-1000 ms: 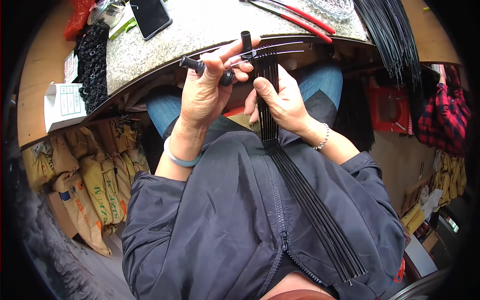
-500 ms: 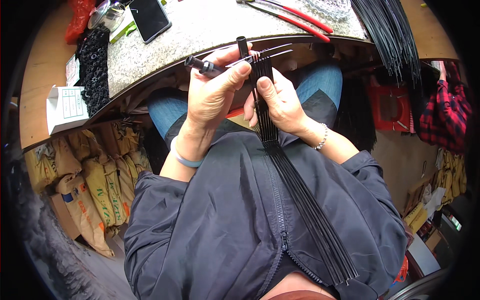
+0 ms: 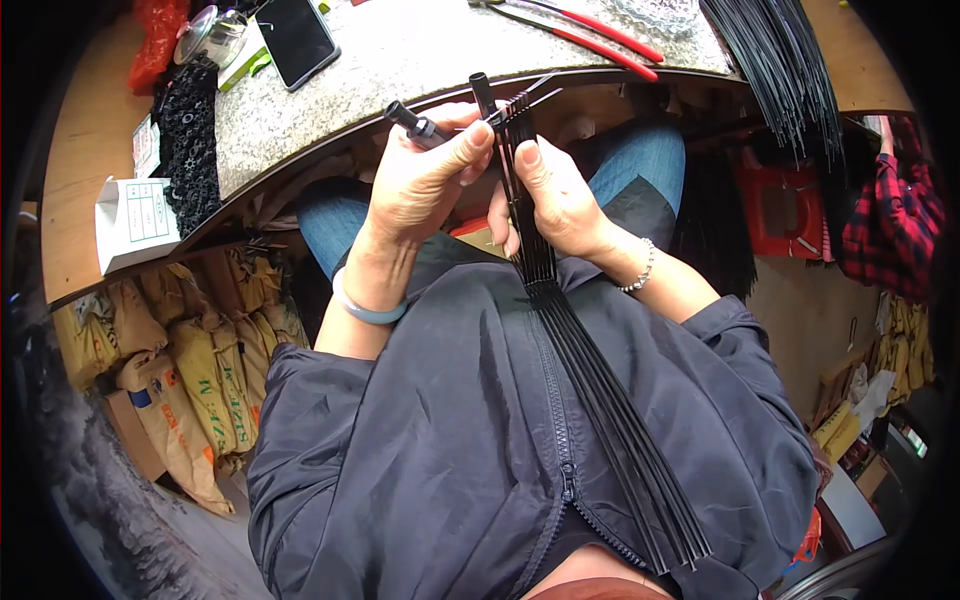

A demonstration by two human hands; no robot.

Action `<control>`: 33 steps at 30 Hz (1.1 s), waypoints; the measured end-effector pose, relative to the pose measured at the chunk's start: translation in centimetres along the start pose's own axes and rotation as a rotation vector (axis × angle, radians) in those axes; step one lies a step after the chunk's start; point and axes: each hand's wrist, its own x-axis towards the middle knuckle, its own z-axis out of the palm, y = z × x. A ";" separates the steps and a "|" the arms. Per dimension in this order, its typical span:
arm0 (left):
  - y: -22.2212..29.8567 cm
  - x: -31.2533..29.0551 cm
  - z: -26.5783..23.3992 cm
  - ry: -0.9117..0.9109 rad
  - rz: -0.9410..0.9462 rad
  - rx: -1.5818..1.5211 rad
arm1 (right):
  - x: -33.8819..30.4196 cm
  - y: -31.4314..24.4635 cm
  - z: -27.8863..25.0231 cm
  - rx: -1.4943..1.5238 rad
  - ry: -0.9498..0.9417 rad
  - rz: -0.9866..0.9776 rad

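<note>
A bundle of thin black rods (image 3: 610,400), resembling umbrella ribs, runs from between my hands down across my dark jacket. My right hand (image 3: 562,205) is wrapped round its upper part, thumb lying along the front. At the bundle's top end, my left hand (image 3: 415,185) pinches with thumb and fingers beside a black tube (image 3: 481,92) that stands up there. Another dark cylindrical piece with a grey band (image 3: 415,124) sticks out of the left hand's grip. Two thin metal-looking strips (image 3: 545,95) jut to the right from the top; how they join is too small to tell.
On the stone-topped bench lie red-handled pliers (image 3: 600,40), a phone (image 3: 298,42) and a glass jar (image 3: 212,38). A heap of black ring-shaped parts (image 3: 188,140) and a white box (image 3: 138,222) sit left. More black rods (image 3: 775,70) overhang at right. A person in plaid (image 3: 890,215) is beyond.
My left hand has shifted slightly down, and the banded dark piece has turned more upright. The thin strips at the top have tilted more steeply. My right hand keeps its hold.
</note>
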 end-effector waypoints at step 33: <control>0.4 -0.1 -1.1 0.042 0.089 0.232 | 0.8 1.0 -1.2 0.100 -0.199 0.141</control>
